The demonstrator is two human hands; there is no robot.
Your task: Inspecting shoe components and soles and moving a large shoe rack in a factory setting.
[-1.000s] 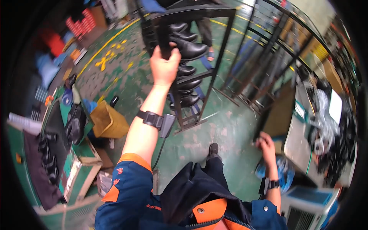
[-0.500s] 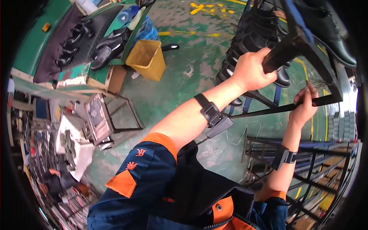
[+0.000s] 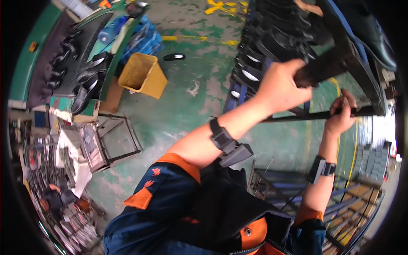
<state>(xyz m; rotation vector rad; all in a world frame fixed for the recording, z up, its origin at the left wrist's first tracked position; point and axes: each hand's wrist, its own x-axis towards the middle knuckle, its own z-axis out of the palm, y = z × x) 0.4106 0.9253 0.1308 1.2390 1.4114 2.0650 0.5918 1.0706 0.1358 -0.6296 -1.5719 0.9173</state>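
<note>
My left hand (image 3: 282, 88) is wrapped round the thick black post of a metal shoe rack (image 3: 329, 67). Lower and to the right, my right hand (image 3: 341, 117) closes on the thin lower rail of the same rack, its fingers partly hidden. Rows of black shoes (image 3: 251, 75) sit on the rack beyond my left hand, some with pale insoles showing. Another glossy black shoe (image 3: 378, 46) rests higher at the far right. Both my forearms carry a strapped device.
A yellow bin (image 3: 146, 78) and a single black shoe (image 3: 174, 57) are on the green floor. Left stands a green workbench (image 3: 44, 51) with black shoes. Another rack (image 3: 293, 187) lies close on my right. Someone's hand (image 3: 308, 7) shows at the far rack; another person (image 3: 59, 197) is lower left.
The bin, bench and floor have shifted left in view. The shoe rows show more to the left behind my left hand. Both hands keep their hold on the rack.
</note>
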